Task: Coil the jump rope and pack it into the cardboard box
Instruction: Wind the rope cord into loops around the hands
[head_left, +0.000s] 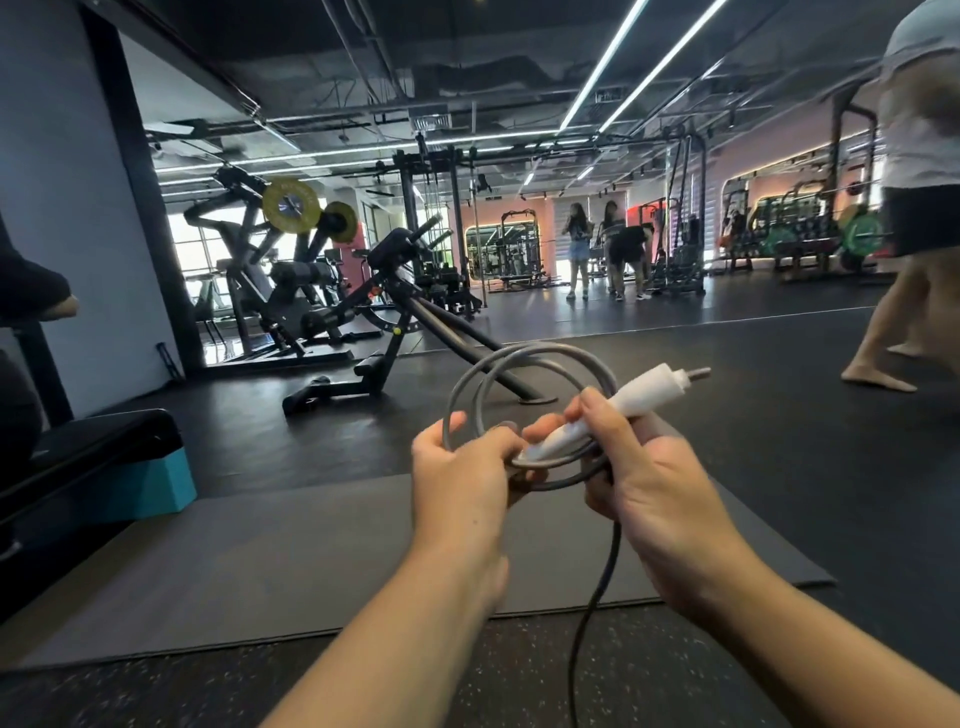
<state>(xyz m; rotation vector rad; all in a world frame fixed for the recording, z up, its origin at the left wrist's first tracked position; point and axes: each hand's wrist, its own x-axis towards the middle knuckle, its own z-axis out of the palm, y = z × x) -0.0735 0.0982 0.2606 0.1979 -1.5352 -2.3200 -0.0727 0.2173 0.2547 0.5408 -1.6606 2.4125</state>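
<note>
A grey jump rope (524, 358) is wound into two or three loops held up in front of me. Its white handle (631, 397) points up and to the right, with a short metal tip at the end. My left hand (462, 475) grips the loops at their lower left. My right hand (641, 488) holds the white handle and the bottom of the loops. A loose length of rope (597, 597) hangs down from my hands toward the floor and leaves the frame at the bottom. No cardboard box is in view.
A grey exercise mat (311, 561) lies on the dark rubber floor below my hands. A black bench with a teal block (130, 483) stands at the left. Weight machines (311, 280) fill the left background. A barefoot person (914, 234) stands at the right; others stand farther back.
</note>
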